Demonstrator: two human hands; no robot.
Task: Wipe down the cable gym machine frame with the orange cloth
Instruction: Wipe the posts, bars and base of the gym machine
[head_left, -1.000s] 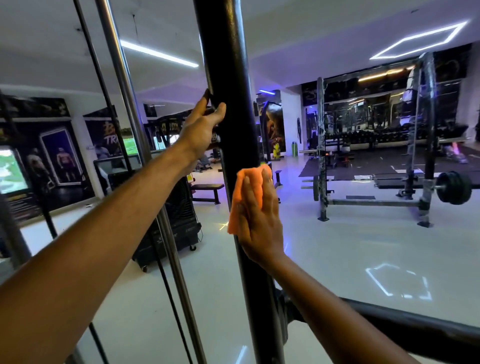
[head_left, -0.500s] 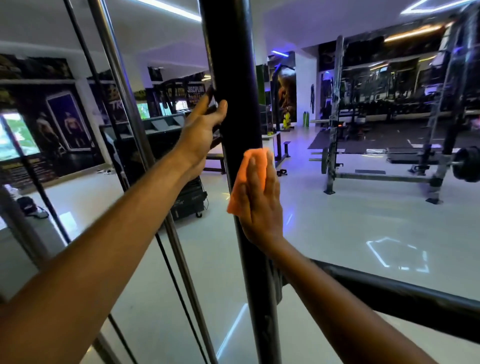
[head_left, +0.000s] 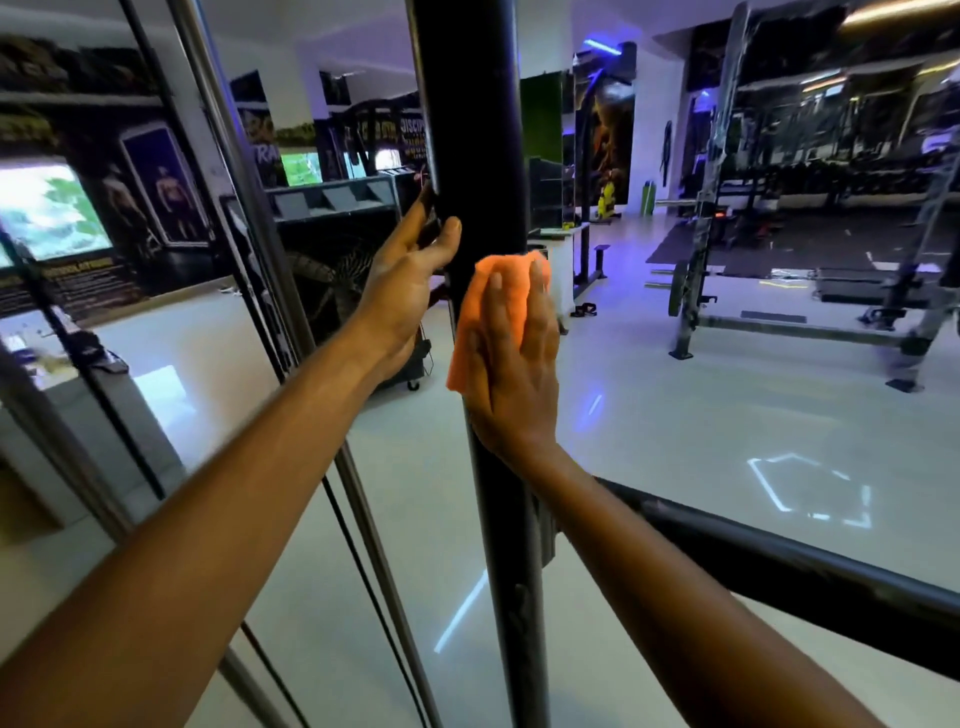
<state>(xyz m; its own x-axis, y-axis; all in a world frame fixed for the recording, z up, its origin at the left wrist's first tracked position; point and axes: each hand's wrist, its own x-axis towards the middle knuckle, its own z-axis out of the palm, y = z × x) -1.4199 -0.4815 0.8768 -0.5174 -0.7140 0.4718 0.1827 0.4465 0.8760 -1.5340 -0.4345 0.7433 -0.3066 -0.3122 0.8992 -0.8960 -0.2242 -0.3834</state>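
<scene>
Soft orange cloth (head_left: 501, 291) flat on smooth round black steel frame post (head_left: 467, 130), right hand (head_left: 514, 358) fingers straight, pressed together over it. Left hand (head_left: 405, 280) just up-left, fingers wrapped round post edge. Shiny chrome rod (head_left: 224, 130) left; open glossy floor (head_left: 675, 415) right.

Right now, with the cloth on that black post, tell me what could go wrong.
The right hand presses the orange cloth on the black post with flat fingers, ungripped, so it may slip off. Wiping upward, it may bump the left hand gripping the post just above. Wiping downward, it may knock the crossbar joint.
</scene>
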